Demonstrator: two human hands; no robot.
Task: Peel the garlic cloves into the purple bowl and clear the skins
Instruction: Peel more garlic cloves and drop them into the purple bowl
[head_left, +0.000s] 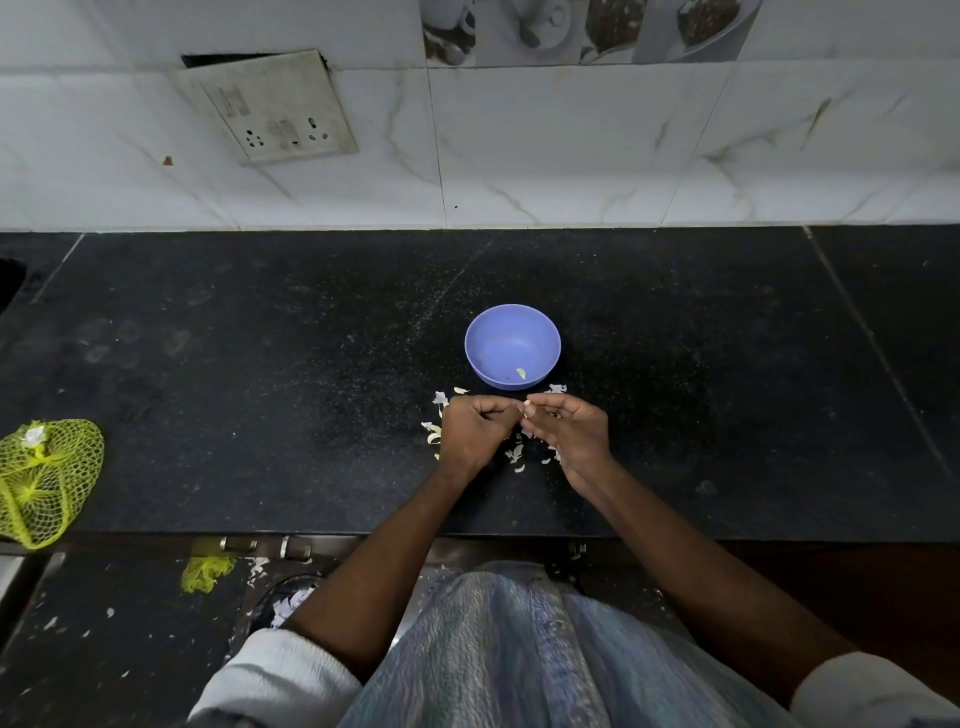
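Note:
The purple bowl (512, 332) stands on the black counter, with one peeled garlic clove (521, 373) lying near its front wall. Just in front of the bowl, my left hand (475, 431) and my right hand (569, 428) meet with fingers curled. My right hand pinches a small pale garlic clove (527, 403) at its fingertips, and my left fingertips reach toward the same spot. Whether the left hand touches the clove is hidden. Papery garlic skins (515, 454) lie scattered under and around both hands. Loose unpeeled cloves (432, 438) lie left of my left hand.
A yellow mesh net bag (44, 480) lies at the counter's front left edge. The black counter (260, 389) runs wide to both sides and ends at a white tiled wall with a switch plate (270, 106). Skins and a scrap of yellow net (207, 571) litter the floor below.

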